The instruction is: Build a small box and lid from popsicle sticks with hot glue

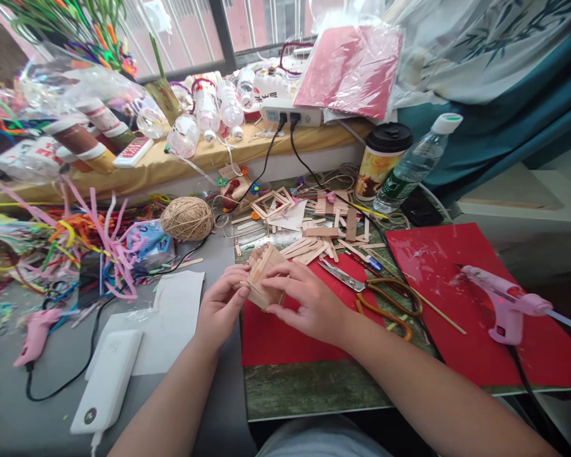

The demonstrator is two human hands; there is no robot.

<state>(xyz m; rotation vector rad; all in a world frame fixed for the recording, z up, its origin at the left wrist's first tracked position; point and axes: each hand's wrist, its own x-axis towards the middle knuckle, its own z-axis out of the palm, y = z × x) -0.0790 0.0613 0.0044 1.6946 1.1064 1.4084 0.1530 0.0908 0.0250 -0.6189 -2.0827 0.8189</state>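
A small box-like model built of wooden craft sticks [266,274] is held over a red paper sheet [285,339]. My left hand [221,304] grips its left side with the fingertips. On the right side and top my right hand [309,303] pinches it. Loose wooden sticks [314,244] lie scattered just beyond the model. Scissors with brown handles [375,297] rest to the right of my right hand.
A pink glue gun [507,303] stands on a second red sheet [457,279] at right. A twine ball [186,218], pipe cleaners [76,241], a white power bank [108,379], white paper [171,317], a lidded cup [383,158] and a water bottle [416,162] surround the work spot.
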